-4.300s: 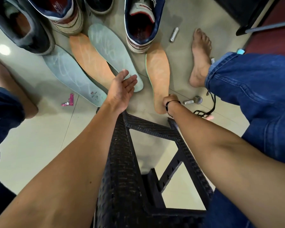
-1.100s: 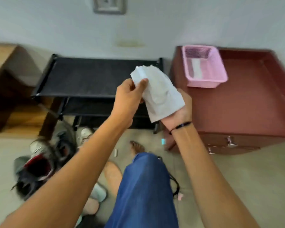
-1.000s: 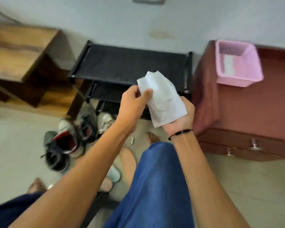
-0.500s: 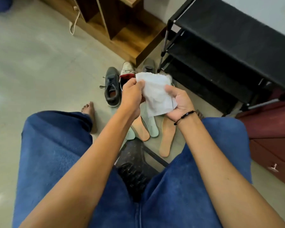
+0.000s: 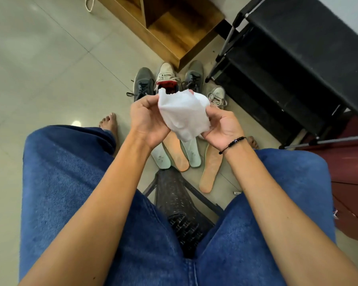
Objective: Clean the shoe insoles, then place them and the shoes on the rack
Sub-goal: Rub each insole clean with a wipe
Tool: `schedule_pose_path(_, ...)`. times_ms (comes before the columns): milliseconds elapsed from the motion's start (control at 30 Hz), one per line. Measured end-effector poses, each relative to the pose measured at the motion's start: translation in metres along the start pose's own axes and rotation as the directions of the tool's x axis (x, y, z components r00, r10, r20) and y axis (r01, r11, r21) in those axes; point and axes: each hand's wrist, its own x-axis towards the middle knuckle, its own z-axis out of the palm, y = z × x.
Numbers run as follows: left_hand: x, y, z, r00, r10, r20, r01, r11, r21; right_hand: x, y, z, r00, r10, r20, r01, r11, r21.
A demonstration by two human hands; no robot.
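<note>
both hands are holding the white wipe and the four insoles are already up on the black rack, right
Not quite. Both the left hand and the right hand do hold the white wipe, but the four insoles lie on the floor in front of the stool, not on the black rack. The head view shows this.

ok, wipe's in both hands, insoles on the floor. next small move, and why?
Probably free the right hand and reach down for the nearest orange insole, keeping the white wipe in the left hand. Both hands now grip the wipe, all four insoles lie untouched on the floor, and the black rack holds nothing visible, so wiping comes first.
</note>
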Motion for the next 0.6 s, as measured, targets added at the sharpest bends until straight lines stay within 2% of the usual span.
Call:
schedule_pose_path(100, -0.006, 0.004, -0.003, 0.994, -0.024, 0.103, 0.037, 0.991, -0.13, -0.003, -0.002, -0.006, 1.0, -0.024, -0.018, 0.026, 0.995, 0.1)
schedule_pose_path(167, -0.006, 0.004, -0.006, 0.997, -0.021, 0.069, 0.03, 0.991, -0.129, -0.004, -0.002, -0.01, 0.999, -0.041, -0.034, 0.045, 0.987, 0.155)
schedule_pose_path(233, -0.004, 0.003, -0.005, 1.0, 0.001, 0.001, -0.001, 0.999, -0.04, -0.007, -0.001, -0.009, 0.998, -0.042, -0.056, 0.051, 0.985, 0.167)
schedule_pose_path(300, -0.002, -0.002, 0.002, 0.999, -0.028, -0.036, 0.03, 0.998, 0.049, -0.009, -0.002, -0.008, 0.997, -0.042, -0.07, 0.054, 0.981, 0.185)
schedule_pose_path(400, 0.001, -0.014, 0.023, 0.996, -0.067, -0.062, 0.072, 0.993, 0.092, -0.011, -0.014, -0.014, 0.992, -0.086, -0.095, 0.1, 0.982, 0.157)
schedule_pose_path(500, 0.006, -0.03, 0.055, 0.994, -0.111, 0.018, 0.11, 0.992, 0.058, -0.019, -0.032, -0.027, 0.987, -0.147, -0.063, 0.155, 0.976, 0.15)
schedule_pose_path(600, 0.018, -0.053, 0.095, 0.994, -0.107, 0.037, 0.097, 0.974, 0.206, -0.031, -0.057, -0.049, 0.972, -0.231, -0.044, 0.235, 0.964, 0.122)
